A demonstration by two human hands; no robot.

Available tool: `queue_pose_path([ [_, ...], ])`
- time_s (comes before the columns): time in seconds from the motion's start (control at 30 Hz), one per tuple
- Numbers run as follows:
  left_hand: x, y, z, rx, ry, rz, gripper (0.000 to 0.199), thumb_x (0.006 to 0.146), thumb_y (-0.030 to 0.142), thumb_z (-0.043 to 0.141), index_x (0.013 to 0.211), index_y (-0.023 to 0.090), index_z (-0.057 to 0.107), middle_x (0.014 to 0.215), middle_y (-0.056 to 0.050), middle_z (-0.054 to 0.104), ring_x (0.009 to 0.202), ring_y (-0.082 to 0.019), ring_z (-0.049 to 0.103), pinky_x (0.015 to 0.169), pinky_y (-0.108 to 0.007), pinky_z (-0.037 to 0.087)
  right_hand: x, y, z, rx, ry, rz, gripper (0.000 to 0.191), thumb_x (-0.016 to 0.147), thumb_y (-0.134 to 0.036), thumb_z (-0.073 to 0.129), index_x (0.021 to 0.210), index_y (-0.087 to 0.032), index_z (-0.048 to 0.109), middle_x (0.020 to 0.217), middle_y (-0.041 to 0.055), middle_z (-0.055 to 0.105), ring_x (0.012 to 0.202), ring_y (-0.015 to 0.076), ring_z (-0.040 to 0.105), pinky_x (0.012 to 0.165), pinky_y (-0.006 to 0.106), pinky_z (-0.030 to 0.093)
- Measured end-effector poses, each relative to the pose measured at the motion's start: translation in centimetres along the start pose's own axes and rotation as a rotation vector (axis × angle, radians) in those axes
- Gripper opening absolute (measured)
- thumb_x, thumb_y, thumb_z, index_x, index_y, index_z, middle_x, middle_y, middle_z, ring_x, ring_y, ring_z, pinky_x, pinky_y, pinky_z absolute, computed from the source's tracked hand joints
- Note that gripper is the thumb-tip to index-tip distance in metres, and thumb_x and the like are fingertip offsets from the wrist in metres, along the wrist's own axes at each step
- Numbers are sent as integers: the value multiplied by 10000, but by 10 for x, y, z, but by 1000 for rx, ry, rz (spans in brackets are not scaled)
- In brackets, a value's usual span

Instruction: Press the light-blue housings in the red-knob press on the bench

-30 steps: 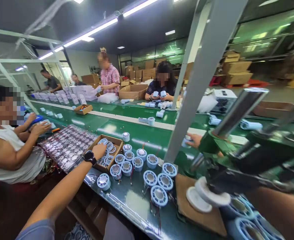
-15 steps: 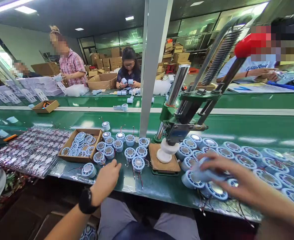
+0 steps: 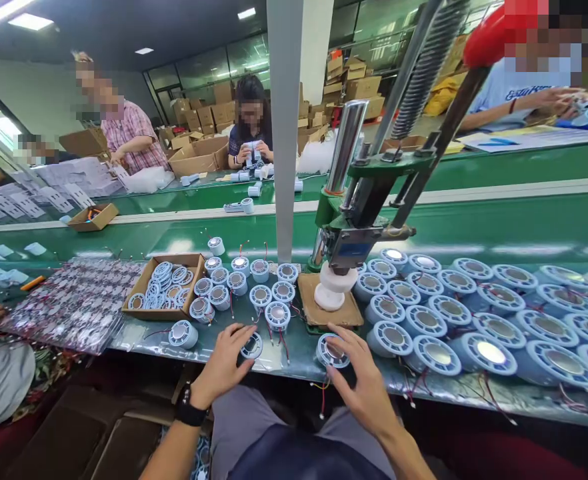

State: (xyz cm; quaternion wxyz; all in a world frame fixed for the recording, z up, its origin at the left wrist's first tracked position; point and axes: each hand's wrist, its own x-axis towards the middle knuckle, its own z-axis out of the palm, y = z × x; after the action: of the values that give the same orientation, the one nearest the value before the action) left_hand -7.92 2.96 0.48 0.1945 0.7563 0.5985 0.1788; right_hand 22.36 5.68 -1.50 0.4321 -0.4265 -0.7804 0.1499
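My left hand [image 3: 227,363] has its thumb and fingers around the edge of a small round piece with a pale blue rim [image 3: 252,346], low over the bench's front edge. My right hand [image 3: 361,373] grips a pale blue cylindrical unit with a silver disc [image 3: 330,351] by its side, thumb below and fingers above. Thin wires hang from this unit. Just behind it stands a hand press [image 3: 357,247] with a red handle and a white round pad, over a brown base plate [image 3: 307,307]. Similar blue units [image 3: 434,353] stand in rows right of my right hand.
A cardboard box [image 3: 127,308] of flat blue rings stands left, with several blue units [image 3: 219,297] between it and the press. Farther left lie many small wired parts [image 3: 74,300]. A grey post [image 3: 285,133] rises behind the bench. Co-workers sit and stand across the green line.
My right hand has come left from the rows, bringing a blue unit in front of the press. My left hand has moved slightly right and down, its fingers now round a blue-rimmed piece.
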Motion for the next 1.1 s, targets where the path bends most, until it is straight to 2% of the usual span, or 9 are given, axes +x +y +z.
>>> queue_pose_path([
  [0.17, 0, 1, 10, 23, 82, -12, 689, 828, 219, 631, 1479, 254, 408, 1460, -105, 499, 1339, -306, 408, 1120, -545, 352, -6, -1, 28, -75, 173, 81, 385, 925, -352, 557, 1270, -192, 499, 1292, 133, 543, 1183, 248, 560, 944, 422, 528],
  [0.27, 1, -1, 11, -44, 112, -10, 630, 831, 204, 620, 1439, 258, 463, 1406, -101, 555, 1319, -295, 445, 1106, -520, 382, -10, -1, 25, -78, 208, 106, 379, 920, -370, 561, 1235, -167, 505, 1172, 121, 598, 1081, 226, 616, 898, 374, 549],
  [0.33, 1, -2, 13, -125, 222, -83, 610, 826, 228, 642, 1414, 239, 479, 1333, -104, 604, 1263, -282, 509, 1085, -493, 414, -12, -9, 21, -52, 214, 92, 366, 913, -335, 575, 1229, -166, 504, 1143, 111, 619, 1051, 207, 637, 889, 339, 557],
  [0.47, 0, 3, 14, -326, 461, -285, 765, 792, 303, 712, 1466, 236, 357, 1214, -82, 664, 1079, -239, 635, 999, -428, 492, -7, -44, 37, 130, 105, -63, 411, 877, -236, 608, 1265, -185, 484, 1213, 113, 618, 1148, 198, 626, 967, 314, 547],
  [0.6, -8, 14, 0, -413, 596, -385, 914, 764, 333, 751, 1511, 235, 233, 1187, -90, 674, 977, -224, 666, 930, -409, 527, 11, -65, 85, 268, -50, -116, 546, 822, -187, 625, 1340, -192, 454, 1239, 114, 627, 1154, 216, 637, 988, 339, 554],
  [0.67, -12, 22, -5, -371, 596, -371, 954, 736, 296, 777, 1512, 251, 224, 1187, -81, 674, 988, -228, 664, 943, -411, 521, 16, -64, 108, 272, -68, -71, 566, 807, -167, 621, 1349, -179, 460, 1239, 120, 630, 1140, 220, 646, 970, 345, 565],
  [0.77, -15, 37, 0, -265, 515, -319, 1005, 695, 177, 788, 1516, 275, 218, 1193, -60, 669, 1054, -239, 646, 982, -410, 500, 16, -57, 128, 256, -50, -26, 578, 805, -146, 583, 1369, -160, 457, 1245, 133, 629, 1143, 225, 647, 965, 359, 570],
  [0.9, -8, 53, 14, -142, 438, -358, 1066, 670, 119, 781, 1543, 269, 187, 1140, -64, 666, 1070, -271, 628, 956, -415, 502, 8, -50, 134, 212, -20, -15, 617, 794, -133, 553, 1399, -160, 432, 1276, 140, 613, 1158, 230, 641, 953, 365, 576],
  [1.1, -8, 53, 16, -192, 452, -385, 1003, 681, 97, 751, 1531, 261, 243, 1150, -69, 655, 1095, -267, 611, 980, -412, 483, 7, -49, 133, 210, -29, -21, 675, 799, -139, 560, 1445, -171, 368, 1259, 122, 624, 1165, 216, 637, 976, 349, 565],
])
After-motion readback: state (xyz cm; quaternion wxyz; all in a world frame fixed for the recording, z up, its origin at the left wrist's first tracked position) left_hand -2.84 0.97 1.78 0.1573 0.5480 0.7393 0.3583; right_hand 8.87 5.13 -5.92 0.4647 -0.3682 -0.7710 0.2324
